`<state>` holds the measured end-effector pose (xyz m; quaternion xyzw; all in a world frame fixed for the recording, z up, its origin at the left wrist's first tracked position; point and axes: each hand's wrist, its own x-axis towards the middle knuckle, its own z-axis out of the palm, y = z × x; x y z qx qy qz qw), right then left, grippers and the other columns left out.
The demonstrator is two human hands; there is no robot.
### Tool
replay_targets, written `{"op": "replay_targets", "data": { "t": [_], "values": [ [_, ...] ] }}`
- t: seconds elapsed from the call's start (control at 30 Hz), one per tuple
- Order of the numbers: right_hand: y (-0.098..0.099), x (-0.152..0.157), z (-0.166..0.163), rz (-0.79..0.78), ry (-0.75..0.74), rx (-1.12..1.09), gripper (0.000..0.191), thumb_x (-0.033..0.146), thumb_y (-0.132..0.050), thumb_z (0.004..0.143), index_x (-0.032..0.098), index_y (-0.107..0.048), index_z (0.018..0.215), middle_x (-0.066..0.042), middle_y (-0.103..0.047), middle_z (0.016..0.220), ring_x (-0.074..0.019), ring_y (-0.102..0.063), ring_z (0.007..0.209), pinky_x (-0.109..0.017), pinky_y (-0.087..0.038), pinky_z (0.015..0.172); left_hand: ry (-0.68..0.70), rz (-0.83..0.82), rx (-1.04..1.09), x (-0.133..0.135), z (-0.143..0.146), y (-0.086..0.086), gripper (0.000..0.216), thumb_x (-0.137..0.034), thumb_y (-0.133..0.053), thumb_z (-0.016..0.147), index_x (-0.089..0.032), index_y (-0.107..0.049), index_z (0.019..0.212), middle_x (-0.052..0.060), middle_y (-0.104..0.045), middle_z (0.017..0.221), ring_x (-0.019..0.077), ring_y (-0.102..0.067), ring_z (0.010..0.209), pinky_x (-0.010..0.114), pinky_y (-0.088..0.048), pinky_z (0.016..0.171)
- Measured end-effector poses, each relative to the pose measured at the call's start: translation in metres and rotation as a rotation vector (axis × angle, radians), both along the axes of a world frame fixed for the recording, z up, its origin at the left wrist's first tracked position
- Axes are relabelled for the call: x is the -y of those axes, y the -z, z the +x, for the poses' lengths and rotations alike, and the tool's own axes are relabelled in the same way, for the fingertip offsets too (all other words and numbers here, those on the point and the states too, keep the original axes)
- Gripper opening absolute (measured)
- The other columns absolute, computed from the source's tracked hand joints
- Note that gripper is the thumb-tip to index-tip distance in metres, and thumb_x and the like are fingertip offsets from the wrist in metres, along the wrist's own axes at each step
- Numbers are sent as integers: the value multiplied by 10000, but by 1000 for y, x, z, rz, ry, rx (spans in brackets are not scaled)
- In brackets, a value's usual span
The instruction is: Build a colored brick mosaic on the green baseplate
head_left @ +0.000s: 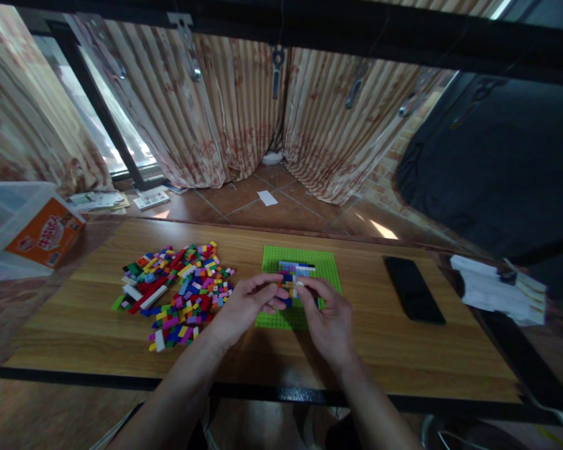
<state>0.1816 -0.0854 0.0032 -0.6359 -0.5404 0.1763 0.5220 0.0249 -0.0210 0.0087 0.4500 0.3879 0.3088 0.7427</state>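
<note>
A green studded baseplate (326, 262) lies on the wooden table. Several rows of coloured toy bricks (296, 267), in blue, purple, white and orange, stand on its middle. My right hand (326, 315) is over the plate's right half, thumb and forefinger pinched on a small white toy brick (299, 283). From the left, my left hand (251, 303) reaches over the plate's left edge. Its thumb and fingers are curled together close beside the built rows; what they hold, if anything, is too small to tell. The hands cover part of the rows.
A loose heap of mixed toy bricks (182, 294) spreads over the table's left side. Right of the plate lies a black phone (413, 289). Papers (497, 290) sit at the right end. A clear plastic box (19, 231) with an orange label stands beyond the left edge.
</note>
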Motion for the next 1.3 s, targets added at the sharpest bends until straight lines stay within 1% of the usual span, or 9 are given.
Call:
{"op": "replay_targets", "data": {
  "t": [0.1,0.2,0.3,0.43,0.57,0.67,0.97,1.23,1.3],
  "values": [
    [3,0,23,-56,154,-126,263,421,-619,841,196,-742,902,-75,-742,937,-212,-681,846,-354,-545,796,-84,53,-102,-4,0,2,429,-382,-722,756,-106,-672,1080,81,-742,855,121,-644,636,241,-465,605],
    [7,2,43,-135,208,-179,269,417,-669,778,178,-751,870,-83,-747,908,-226,-684,806,-358,-548,752,-119,97,-171,-7,0,8,372,-346,-683,770,-109,-674,1057,53,-729,806,118,-629,609,240,-465,594],
    [11,4,52,-216,160,-150,248,397,-666,770,189,-763,864,-77,-755,902,-235,-692,813,-369,-543,765,-94,198,-248,-7,2,14,338,-324,-645,781,-129,-684,1054,24,-708,752,133,-629,614,248,-472,587],
    [12,7,49,-286,87,35,208,356,-605,821,230,-763,869,-58,-761,940,-228,-695,854,-376,-523,813,-54,370,-362,-5,3,19,321,-328,-600,815,-134,-688,1055,12,-682,708,155,-641,647,251,-474,585],
    [11,5,41,-327,125,221,184,313,-577,836,243,-741,877,-44,-757,911,-211,-689,792,-352,-512,753,-12,458,-438,-4,3,20,291,-327,-563,846,-151,-685,1044,22,-700,763,165,-658,680,257,-489,608],
    [10,2,37,-360,150,281,141,304,-585,833,239,-709,845,-32,-754,861,-204,-687,761,-332,-495,715,30,501,-460,-5,2,21,279,-306,-541,860,-155,-685,1045,33,-712,800,170,-661,700,265,-497,630],
    [10,-4,35,-343,138,240,175,369,-610,801,229,-646,703,-14,-718,709,-185,-663,657,-300,-455,643,60,543,-470,-4,1,20,255,-188,-540,827,-175,-701,1024,37,-747,884,173,-679,797,266,-506,710],
    [9,0,42,-328,97,130,220,409,-583,819,218,-661,743,-34,-727,738,-205,-669,697,-308,-467,664,59,590,-552,-1,3,14,260,-200,-569,825,-184,-685,1058,45,-755,872,187,-697,775,291,-519,709],
    [9,0,47,-334,131,113,247,427,-575,821,208,-665,752,-50,-729,741,-213,-668,698,-311,-464,655,70,601,-582,0,4,13,286,-199,-574,819,-183,-676,1085,39,-751,853,183,-692,749,285,-513,682]
  ]
}}
